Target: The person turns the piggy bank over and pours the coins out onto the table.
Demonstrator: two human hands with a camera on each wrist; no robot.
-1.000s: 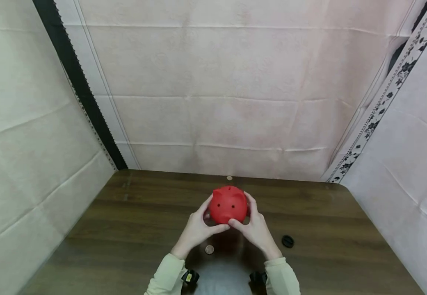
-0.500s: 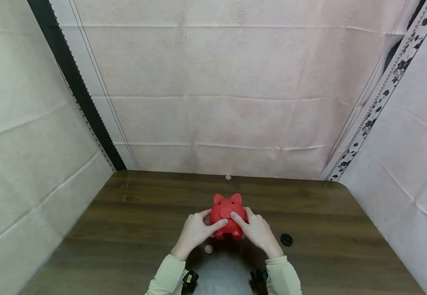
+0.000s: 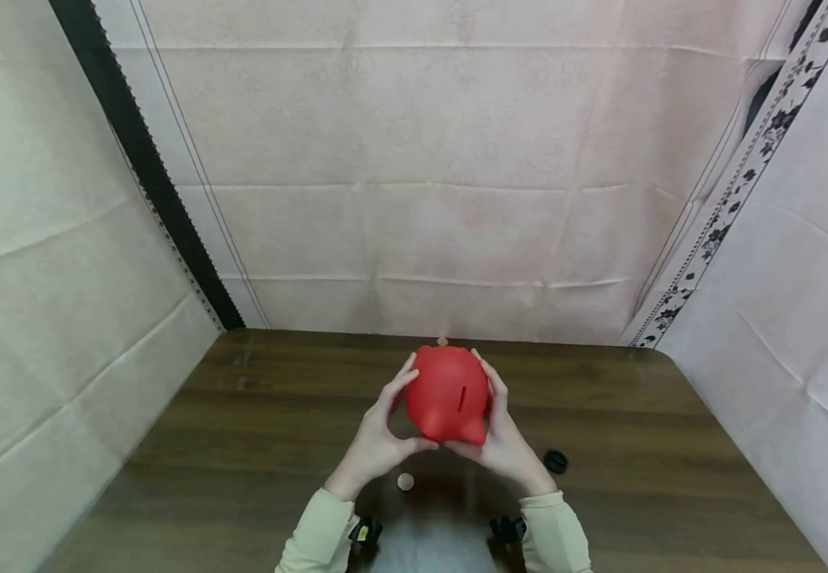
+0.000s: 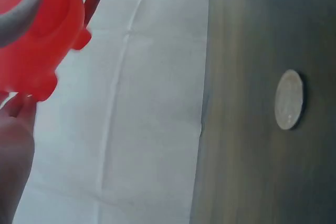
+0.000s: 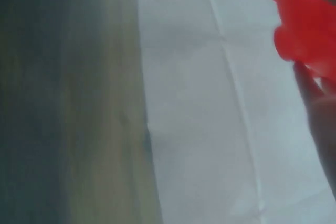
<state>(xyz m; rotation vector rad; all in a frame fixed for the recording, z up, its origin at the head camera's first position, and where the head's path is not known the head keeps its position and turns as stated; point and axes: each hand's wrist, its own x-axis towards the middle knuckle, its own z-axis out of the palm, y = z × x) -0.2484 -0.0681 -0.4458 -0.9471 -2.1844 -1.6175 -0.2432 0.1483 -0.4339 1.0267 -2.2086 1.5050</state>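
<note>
Both hands hold a red piggy bank (image 3: 442, 394) between them over the wooden table. Its coin slot (image 3: 461, 399) faces the head camera. My left hand (image 3: 379, 438) grips its left side, thumb low and fingers up along the flank. On the opposite flank my right hand (image 3: 503, 438) holds it the same way. In the left wrist view the piggy bank (image 4: 42, 35) shows its short feet and the left hand's fingers around it. The right wrist view catches only part of the red body (image 5: 310, 24) with fingers against it.
A coin (image 3: 405, 481) lies on the table (image 3: 242, 461) near the left wrist, and another coin (image 3: 442, 341) lies at the far edge. A round black plug (image 3: 555, 461) is right of the right hand. White cloth (image 3: 399, 159) hangs behind and at both sides.
The piggy bank has been turned in both hands: its snout and face showed before, now its slotted back does. It first tipped upright, then rose and rolled over. Coins and plug stay put.
</note>
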